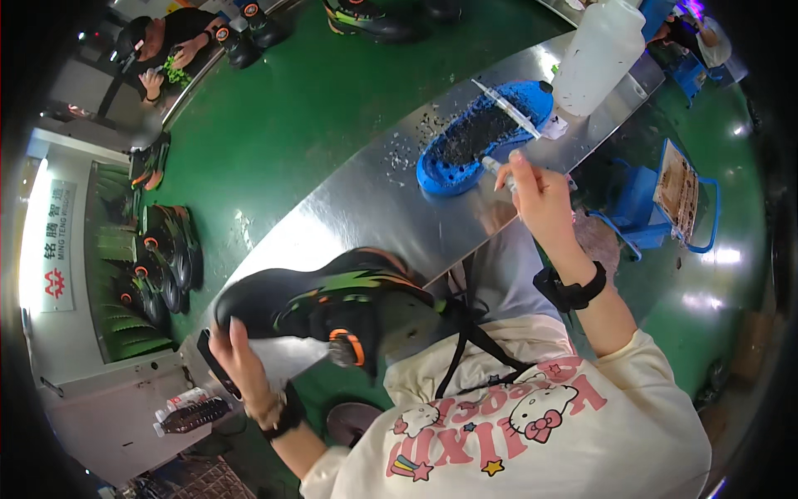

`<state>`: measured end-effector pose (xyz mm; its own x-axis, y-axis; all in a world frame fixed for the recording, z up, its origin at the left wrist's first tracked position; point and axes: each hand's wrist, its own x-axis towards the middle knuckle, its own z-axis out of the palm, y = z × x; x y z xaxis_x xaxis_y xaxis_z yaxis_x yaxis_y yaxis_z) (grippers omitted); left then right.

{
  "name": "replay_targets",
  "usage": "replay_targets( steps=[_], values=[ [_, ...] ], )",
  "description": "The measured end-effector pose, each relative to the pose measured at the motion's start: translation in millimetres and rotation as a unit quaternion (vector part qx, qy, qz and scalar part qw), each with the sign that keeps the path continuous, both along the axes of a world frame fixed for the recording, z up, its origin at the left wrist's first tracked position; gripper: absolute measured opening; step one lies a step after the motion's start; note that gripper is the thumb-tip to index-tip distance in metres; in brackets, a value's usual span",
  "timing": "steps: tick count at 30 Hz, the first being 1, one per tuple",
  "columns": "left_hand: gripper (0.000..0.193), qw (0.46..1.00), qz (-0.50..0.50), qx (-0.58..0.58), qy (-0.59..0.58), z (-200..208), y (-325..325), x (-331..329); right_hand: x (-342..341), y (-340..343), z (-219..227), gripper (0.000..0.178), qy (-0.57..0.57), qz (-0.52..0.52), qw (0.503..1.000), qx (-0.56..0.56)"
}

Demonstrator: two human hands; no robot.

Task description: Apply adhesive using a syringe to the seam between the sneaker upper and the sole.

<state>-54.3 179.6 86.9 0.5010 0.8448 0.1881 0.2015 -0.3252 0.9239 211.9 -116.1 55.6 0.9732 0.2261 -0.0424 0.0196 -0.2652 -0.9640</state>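
A black shoe (291, 303) with green and orange trim lies tilted on its side across the near edge of the metal bench. My left hand (243, 366) grips it at the toe end, thumb against the dark sole; its other fingers are partly hidden. A slim pale pen-like tool (496, 170) is in my closed right hand (539, 200). Its tip is at the near rim of a blue shoe-shaped tray (434, 176), and its exact kind cannot be made out. Black crumbs (478, 133) fill the tray. A second white pen-like tool (507, 108) rests across it.
A white plastic bottle (594, 62) stands beyond the tray on the metal bench (332, 212). Crumbs are scattered left of the tray. A blue chair (644, 204) is at the right. More shoes (170, 249) stand at the left, and another person (170, 50) sits at far left.
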Motion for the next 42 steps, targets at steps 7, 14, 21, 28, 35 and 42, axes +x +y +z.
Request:
replay_targets(
  steps=[7,14,21,28,35,42],
  values=[
    [0.046,0.917,-0.346,0.043,-0.195,40,-45,122,-45,-2,47,0.051,-0.101,0.157,0.932,0.311],
    [0.046,0.876,-0.446,0.072,-0.168,53,-57,152,-39,7,65,0.070,-0.137,0.378,0.799,0.447],
    [0.062,0.883,-0.443,0.105,-0.111,52,-53,164,-28,18,69,0.068,-0.032,0.376,0.827,0.418],
    [0.068,0.893,-0.434,0.079,-0.087,44,-38,176,-16,29,55,0.064,-0.003,0.335,0.850,0.408],
    [0.074,0.914,-0.388,0.078,-0.087,26,-17,184,-6,42,26,0.060,-0.029,0.329,0.846,0.418],
    [0.067,0.919,-0.358,0.001,-0.165,3,3,192,-14,54,-12,0.049,-0.026,0.304,0.827,0.472]
  ],
)
